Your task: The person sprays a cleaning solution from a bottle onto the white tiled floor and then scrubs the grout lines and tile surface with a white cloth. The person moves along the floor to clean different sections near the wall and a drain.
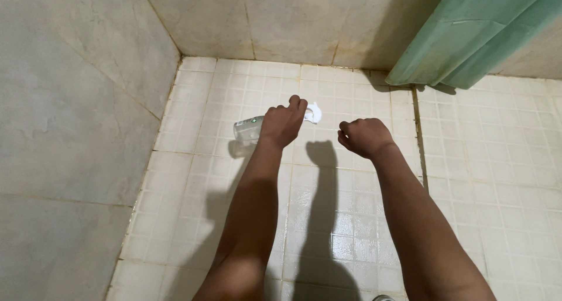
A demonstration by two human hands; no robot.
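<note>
Landmark: the spray bottle, a clear plastic one with a white trigger head, held tipped on its side above the tiled floor.
Left hand: fingers wrapped around the bottle's neck, with the clear body sticking out to the left of the hand and the white head to its right.
Right hand: to the right of the bottle and apart from it, fingers curled into a loose fist with nothing visible inside (the palm faces down, so a small object could be hidden).
Nozzle: points right and slightly away from the person, over the white floor tiles just beyond the bottle.
Floor near the bottle: small square tiles with darkened grout; those nearer the person look glossy, possibly wet.
Behind the bottle: a beige tiled wall meeting the floor in a corner.
Far right of the bottle: a green curtain hanging down to the floor.
Step in hand: by the look of the grip, spraying the floor tiles.
Next move, as a judgement: it calls for a finger on the trigger and the nozzle angled down at the tiles.
</note>
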